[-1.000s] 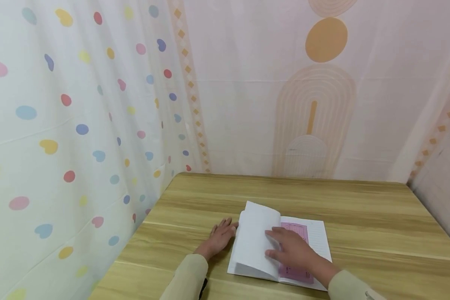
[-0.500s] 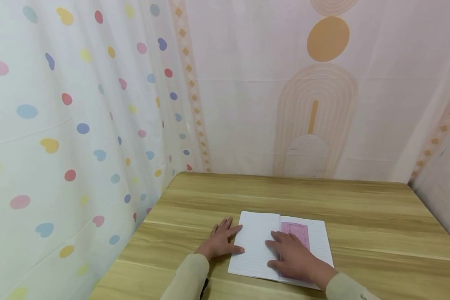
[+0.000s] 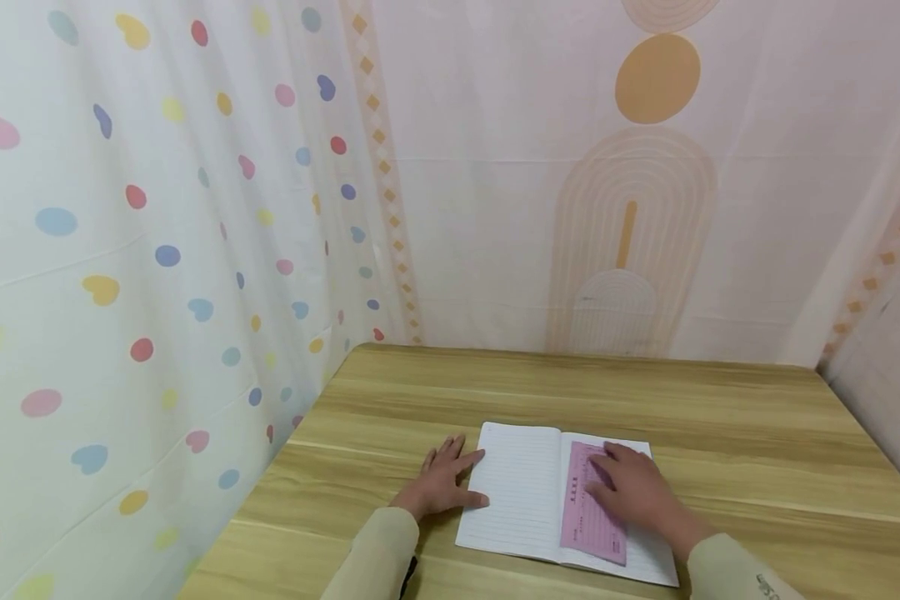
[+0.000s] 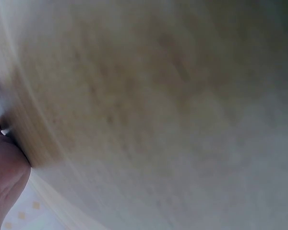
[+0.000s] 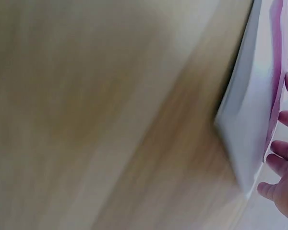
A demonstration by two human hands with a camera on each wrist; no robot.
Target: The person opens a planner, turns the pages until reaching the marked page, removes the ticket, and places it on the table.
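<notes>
A lined notebook (image 3: 513, 492) lies spread flat on the table, its left page bare. On the right page rests a pink printed paper slip (image 3: 588, 521), slightly tilted. My left hand (image 3: 437, 485) lies beside the notebook with fingers spread, thumb and forefinger touching the left page's edge. My right hand (image 3: 636, 485) is over the right page, its fingertips on the slip's upper right part. In the right wrist view, extended fingers of the right hand (image 5: 284, 167) reach along the slip's edge (image 5: 277, 52). The left wrist view shows only part of the left hand (image 4: 7, 172).
The wood-grain table (image 3: 390, 392) extends behind and on both sides of the notebook. A dotted curtain (image 3: 157, 300) hangs at the left, and a patterned curtain (image 3: 480, 250) hangs behind the table's far edge.
The raised page has come down flat on the left, and the left thumb has come onto it. My right hand has moved right, and the pink slip has turned slightly and shifted right.
</notes>
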